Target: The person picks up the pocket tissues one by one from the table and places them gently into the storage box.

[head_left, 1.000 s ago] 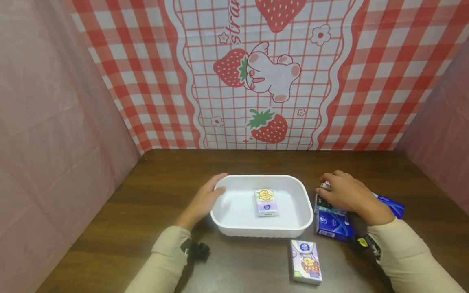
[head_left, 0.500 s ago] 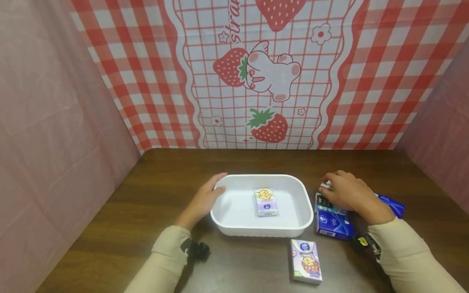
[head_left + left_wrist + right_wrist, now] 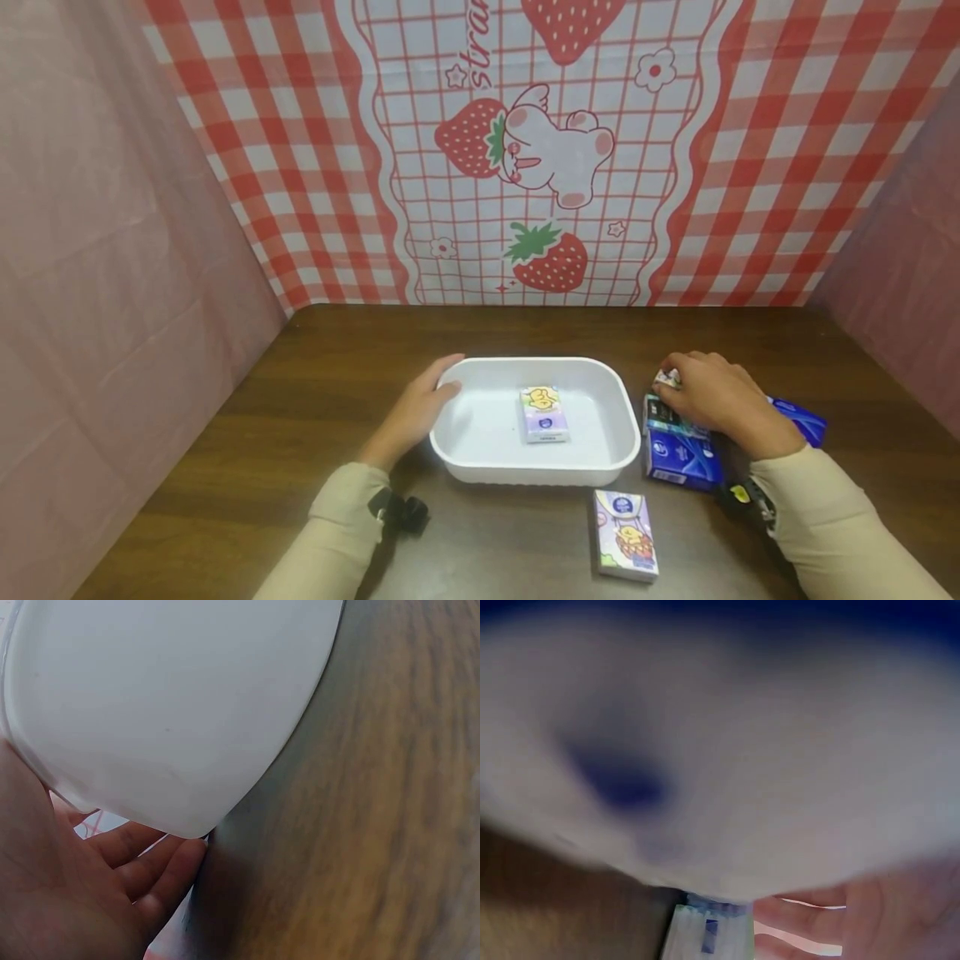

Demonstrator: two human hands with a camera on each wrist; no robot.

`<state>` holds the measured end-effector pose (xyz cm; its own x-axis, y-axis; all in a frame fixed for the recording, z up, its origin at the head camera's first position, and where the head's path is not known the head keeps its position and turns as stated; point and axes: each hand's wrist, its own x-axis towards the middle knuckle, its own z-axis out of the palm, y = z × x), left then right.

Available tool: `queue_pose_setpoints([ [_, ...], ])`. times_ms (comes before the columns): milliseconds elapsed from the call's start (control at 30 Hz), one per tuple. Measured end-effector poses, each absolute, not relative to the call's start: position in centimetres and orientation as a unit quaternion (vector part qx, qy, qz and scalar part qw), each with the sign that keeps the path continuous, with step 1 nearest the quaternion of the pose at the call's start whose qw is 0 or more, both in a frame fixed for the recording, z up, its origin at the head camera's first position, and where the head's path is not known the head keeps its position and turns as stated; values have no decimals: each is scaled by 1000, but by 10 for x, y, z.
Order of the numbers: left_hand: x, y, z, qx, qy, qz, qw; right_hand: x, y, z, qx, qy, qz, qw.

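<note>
In the head view, my left hand grips the left end of a white plastic basin, thumb over the rim. The left wrist view shows its fingers against the basin's outer wall. One pastel tissue pack with a yellow cartoon lies inside. To the right, my right hand pinches a small tissue pack with a white patterned end, mostly hidden under the palm. Under and beside it are a dark green-black pack and a blue tissue pack. A blurred pack fills much of the right wrist view.
A second pastel tissue pack lies on the brown wooden table in front of the basin. Another blue pack shows beyond the right wrist. A red-and-white checked cloth hangs behind the table.
My right hand has shifted slightly to the right, and more of the patterned pack's white end shows between its thumb and fingers. My left hand and the basin stay in place.
</note>
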<state>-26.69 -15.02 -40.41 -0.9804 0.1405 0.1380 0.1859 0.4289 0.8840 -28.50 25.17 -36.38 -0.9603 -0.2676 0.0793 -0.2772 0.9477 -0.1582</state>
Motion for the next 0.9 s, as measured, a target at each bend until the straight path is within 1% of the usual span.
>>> queue_pose_setpoints([
  [200, -266, -151, -405, -97, -841, -532, 22, -286, 251, -367, 130, -987, 84, 32],
  [900, -270, -151, -408, -107, -839, -533, 26, -288, 252, -366, 95, -989, 109, 9],
])
